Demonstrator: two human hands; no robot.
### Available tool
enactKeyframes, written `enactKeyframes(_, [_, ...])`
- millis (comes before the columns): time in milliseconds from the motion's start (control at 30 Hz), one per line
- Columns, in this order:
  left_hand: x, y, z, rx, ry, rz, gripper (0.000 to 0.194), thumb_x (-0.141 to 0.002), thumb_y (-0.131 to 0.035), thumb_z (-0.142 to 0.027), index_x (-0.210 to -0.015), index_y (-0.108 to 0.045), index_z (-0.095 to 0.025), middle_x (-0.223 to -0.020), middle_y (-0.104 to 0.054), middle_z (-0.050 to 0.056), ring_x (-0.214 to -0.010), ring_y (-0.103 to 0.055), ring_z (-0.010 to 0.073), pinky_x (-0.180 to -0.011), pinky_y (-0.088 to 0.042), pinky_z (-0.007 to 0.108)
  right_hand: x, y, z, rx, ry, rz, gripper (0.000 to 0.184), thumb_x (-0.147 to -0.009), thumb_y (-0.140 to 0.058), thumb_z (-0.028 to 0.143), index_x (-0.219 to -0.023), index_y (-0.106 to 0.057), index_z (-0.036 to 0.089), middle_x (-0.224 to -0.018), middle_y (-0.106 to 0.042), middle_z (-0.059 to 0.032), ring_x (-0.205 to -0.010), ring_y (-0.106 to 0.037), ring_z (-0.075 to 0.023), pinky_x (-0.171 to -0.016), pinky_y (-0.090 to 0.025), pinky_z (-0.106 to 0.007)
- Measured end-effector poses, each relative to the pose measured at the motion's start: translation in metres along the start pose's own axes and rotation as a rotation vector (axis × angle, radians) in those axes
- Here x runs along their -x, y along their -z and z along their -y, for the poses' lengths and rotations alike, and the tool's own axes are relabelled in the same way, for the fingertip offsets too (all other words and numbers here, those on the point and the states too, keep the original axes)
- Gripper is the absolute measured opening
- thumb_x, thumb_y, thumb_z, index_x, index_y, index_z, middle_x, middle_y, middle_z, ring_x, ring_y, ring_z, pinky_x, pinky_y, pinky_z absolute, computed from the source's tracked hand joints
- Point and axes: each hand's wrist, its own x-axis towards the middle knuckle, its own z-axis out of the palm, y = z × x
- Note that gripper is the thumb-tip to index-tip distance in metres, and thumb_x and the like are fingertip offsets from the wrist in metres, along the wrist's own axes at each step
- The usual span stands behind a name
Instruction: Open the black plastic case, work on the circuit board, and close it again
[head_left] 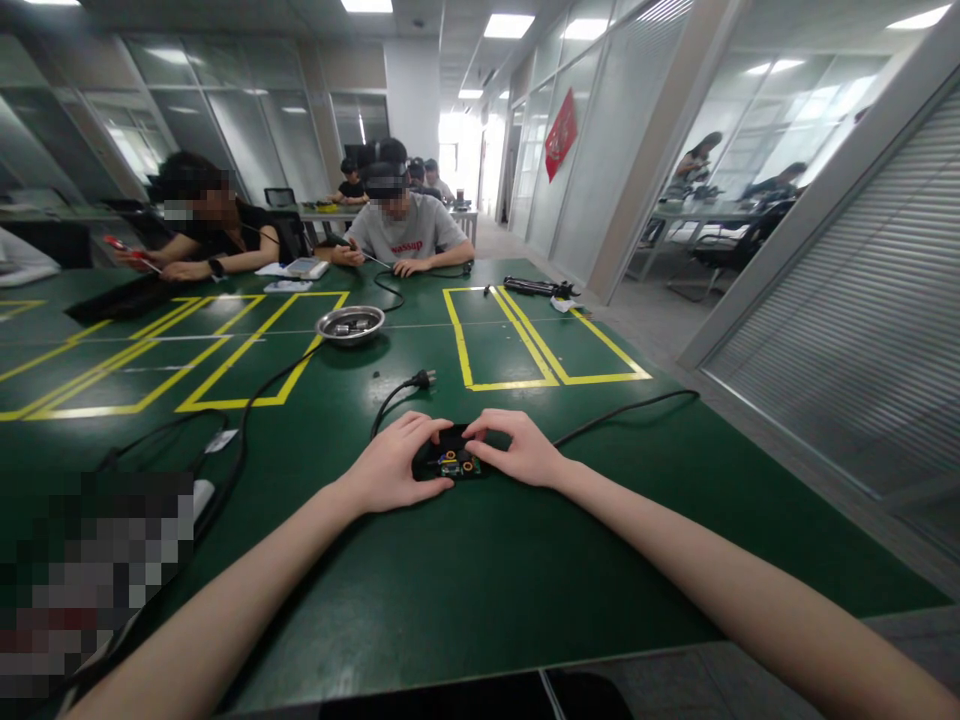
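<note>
My left hand (pixel 401 462) is on the left side of a small open black plastic case with a green circuit board inside (pixel 459 458), and its thumb and fingers are spread around the edge. My right hand (pixel 517 447) is at the right side of the same case; its thumb and forefinger are bent towards the inside, but I cannot tell if they pinch some small part. The case lies between my two hands, low over the green table (pixel 480 590) or on it. On the board I see two round orange-rimmed parts.

Just beyond my left hand there is a black power plug (pixel 424 379) with metal pins, and its cable goes behind this hand. Another black cable (pixel 630 408) runs from behind my right hand to the right. Farther away, a round shiny metal bowl (pixel 350 325) holds small metal pieces. Yellow tape rectangles (pixel 512 383) are marked on the table. At the far side, a person in a grey T-shirt (pixel 409 228) holds a thin tool, and a person in black (pixel 225 225) holds something red.
</note>
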Motion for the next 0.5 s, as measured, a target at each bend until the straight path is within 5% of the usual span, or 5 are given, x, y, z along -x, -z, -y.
enactKeyframes(167, [0.002, -0.003, 0.002, -0.004, -0.002, -0.008, 0.066, -0.081, -0.079, -0.033, -0.14, -0.053, -0.021, -0.128, -0.067, 0.013, -0.128, -0.06, 0.0326, -0.11, -0.05, 0.051, 0.0, -0.006, -0.004, 0.112, -0.101, -0.088, 0.032, -0.094, -0.067, 0.034, -0.123, -0.072, 0.022, -0.13, -0.067, -0.0143, -0.126, -0.061, -0.0295, -0.109, -0.05, -0.051])
enactKeyframes(267, [0.004, -0.006, 0.006, -0.05, 0.029, -0.01, 0.089, -0.081, -0.08, -0.037, -0.156, -0.038, -0.02, -0.154, -0.052, 0.019, -0.143, -0.049, 0.036, -0.12, -0.042, 0.054, 0.0, -0.008, -0.007, 0.091, -0.138, 0.005, 0.028, -0.093, -0.067, 0.029, -0.118, -0.073, 0.019, -0.121, -0.073, -0.0137, -0.117, -0.066, -0.0289, -0.106, -0.052, -0.051])
enactKeyframes(333, [0.005, -0.007, 0.009, -0.067, 0.058, 0.017, 0.1, -0.08, -0.081, -0.042, -0.162, -0.029, -0.019, -0.154, -0.052, 0.021, -0.142, -0.051, 0.0378, -0.119, -0.042, 0.056, -0.001, -0.006, -0.008, 0.032, -0.139, 0.022, 0.026, -0.091, -0.066, 0.023, -0.115, -0.073, 0.019, -0.116, -0.075, -0.0115, -0.11, -0.068, -0.0264, -0.101, -0.054, -0.048])
enactKeyframes(500, [0.005, -0.006, 0.008, -0.04, 0.061, 0.03, 0.087, -0.082, -0.079, -0.042, -0.156, -0.04, -0.021, -0.138, -0.066, 0.015, -0.126, -0.064, 0.0338, -0.11, -0.051, 0.05, -0.001, 0.003, -0.004, -0.209, -0.21, 0.02, 0.016, -0.089, -0.063, 0.021, -0.103, -0.071, 0.019, -0.101, -0.075, -0.0057, -0.094, -0.07, -0.0203, -0.084, -0.058, -0.036])
